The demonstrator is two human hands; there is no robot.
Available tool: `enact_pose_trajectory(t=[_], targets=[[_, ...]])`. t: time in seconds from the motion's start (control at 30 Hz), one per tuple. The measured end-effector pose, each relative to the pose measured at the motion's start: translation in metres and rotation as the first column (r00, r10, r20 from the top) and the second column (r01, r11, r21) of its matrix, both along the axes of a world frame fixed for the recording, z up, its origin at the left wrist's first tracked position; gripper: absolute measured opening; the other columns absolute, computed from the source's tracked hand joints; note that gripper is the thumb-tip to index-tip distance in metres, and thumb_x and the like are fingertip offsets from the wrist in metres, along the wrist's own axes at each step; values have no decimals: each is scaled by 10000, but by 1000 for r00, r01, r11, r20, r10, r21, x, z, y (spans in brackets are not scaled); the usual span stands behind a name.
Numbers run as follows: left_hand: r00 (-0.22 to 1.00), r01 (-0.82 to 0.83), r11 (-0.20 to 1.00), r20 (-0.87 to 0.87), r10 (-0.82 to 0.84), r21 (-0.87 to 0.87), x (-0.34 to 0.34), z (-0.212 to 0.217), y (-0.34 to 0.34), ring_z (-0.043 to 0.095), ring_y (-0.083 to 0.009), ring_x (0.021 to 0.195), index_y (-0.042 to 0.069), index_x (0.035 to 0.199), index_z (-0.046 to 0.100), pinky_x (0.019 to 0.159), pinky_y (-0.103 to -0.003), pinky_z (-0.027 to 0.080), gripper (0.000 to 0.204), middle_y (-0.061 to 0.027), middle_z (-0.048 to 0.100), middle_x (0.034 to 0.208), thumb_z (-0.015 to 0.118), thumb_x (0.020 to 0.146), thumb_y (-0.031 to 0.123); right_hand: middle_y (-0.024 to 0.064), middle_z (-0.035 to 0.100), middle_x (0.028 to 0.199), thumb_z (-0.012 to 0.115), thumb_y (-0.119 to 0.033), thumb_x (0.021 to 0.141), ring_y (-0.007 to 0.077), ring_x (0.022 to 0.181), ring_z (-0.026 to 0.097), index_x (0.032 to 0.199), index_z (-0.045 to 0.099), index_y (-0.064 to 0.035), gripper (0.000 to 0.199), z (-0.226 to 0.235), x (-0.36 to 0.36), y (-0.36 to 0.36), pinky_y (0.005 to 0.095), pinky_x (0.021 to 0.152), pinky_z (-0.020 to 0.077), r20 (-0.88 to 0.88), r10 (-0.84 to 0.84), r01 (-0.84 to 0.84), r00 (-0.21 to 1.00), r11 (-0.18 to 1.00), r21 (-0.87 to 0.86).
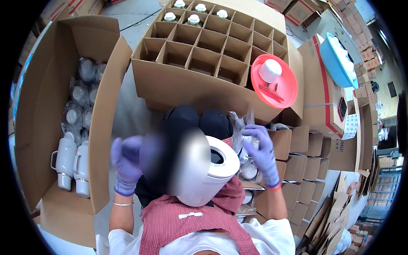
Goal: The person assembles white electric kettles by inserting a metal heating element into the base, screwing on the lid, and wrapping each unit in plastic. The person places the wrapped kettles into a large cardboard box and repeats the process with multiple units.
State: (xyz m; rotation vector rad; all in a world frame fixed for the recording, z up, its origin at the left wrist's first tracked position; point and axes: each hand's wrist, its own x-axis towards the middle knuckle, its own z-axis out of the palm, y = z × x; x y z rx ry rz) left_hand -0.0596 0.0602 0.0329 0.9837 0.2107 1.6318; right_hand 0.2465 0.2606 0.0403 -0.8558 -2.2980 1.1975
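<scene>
A white, rounded container with a dark round hole in its top [224, 162] rests on my lap. A smeared black-and-white patch covers its left side. My left hand [127, 158], in a purple glove, is left of the container; its fingers are partly hidden by the smear. To the container's right, my gloved right hand [260, 148] is at the clear plastic wrapping [239, 123] around a white item. Its thumb and forefinger look apart, over the wrapping. I cannot make out the wrapped item's kind.
At left, a tall open carton [104, 127] holds wrapped white items and two white handled tumblers [66, 163]. Ahead stands a divided carton [191, 80] with several white-capped bottles [194, 19]. A red plate [284, 95] sits on its corner. Divided cardboard [297, 168] lies right; a blue basin [333, 63] stands beyond.
</scene>
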Motion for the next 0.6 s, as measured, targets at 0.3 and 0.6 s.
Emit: enact_pose_trajectory(t=[0.3,0.6], targets=[[943,-297,910,-241,231,-289,-11,-3,-11,482,-324,1345,48,1363,581,1168,-503,312,548,-196,535,1399,684,887,299,173,594,1249,801,-200,780,334,1174,579,1275,610,-57,550,14,-5,-26,392,1000,474,87,-107,121,990,978,-172],[305,-513,858,-924,229,43,-9,22,86,379,-371,1414,78,1391,573,1168,-447,312,602,-201,397,1529,682,860,339,162,596,1249,711,-56,836,292,1095,613,1251,604,-19,431,37,-111,-9,373,952,494,-302,-70,108,951,988,114]])
